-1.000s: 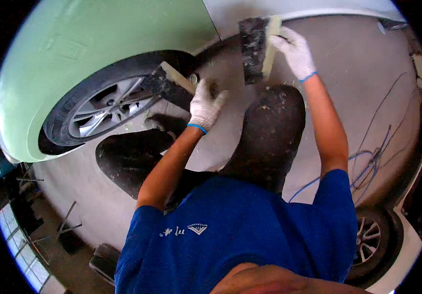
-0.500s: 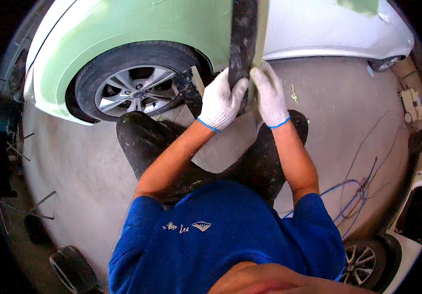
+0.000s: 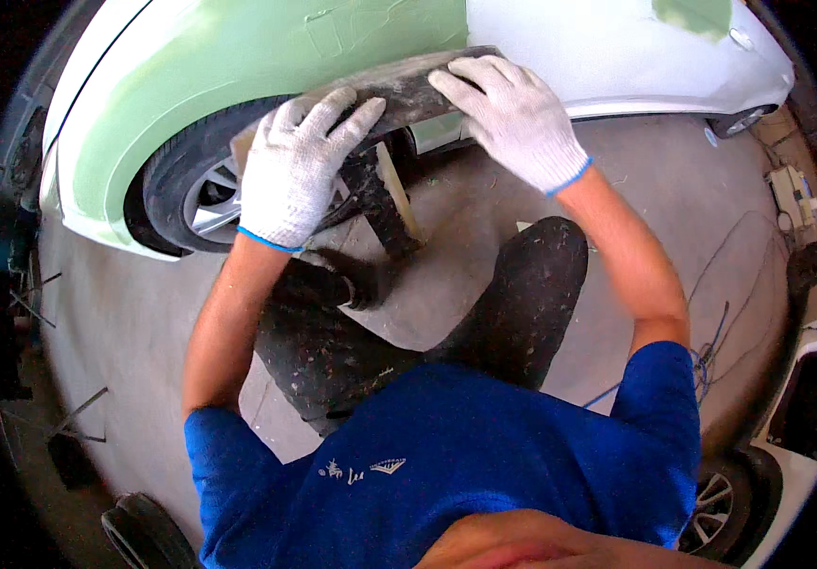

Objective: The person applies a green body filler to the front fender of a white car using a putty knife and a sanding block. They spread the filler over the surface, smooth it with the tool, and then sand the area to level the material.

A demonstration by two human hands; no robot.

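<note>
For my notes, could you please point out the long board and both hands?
Long board (image 3: 410, 96), head view: its dark middle part.
Left hand (image 3: 292, 171), head view: its gloved back.
Right hand (image 3: 524, 123), head view: its gloved back.

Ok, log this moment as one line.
Left hand: holding long dark board; right hand: holding same board; board: before green car panel, contact unclear; smaller board: near wheel

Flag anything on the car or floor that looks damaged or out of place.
The green panel shows wrinkled streaks, unlike its smoother surroundings. On the floor, a blue cord lies loosely tangled.
</note>
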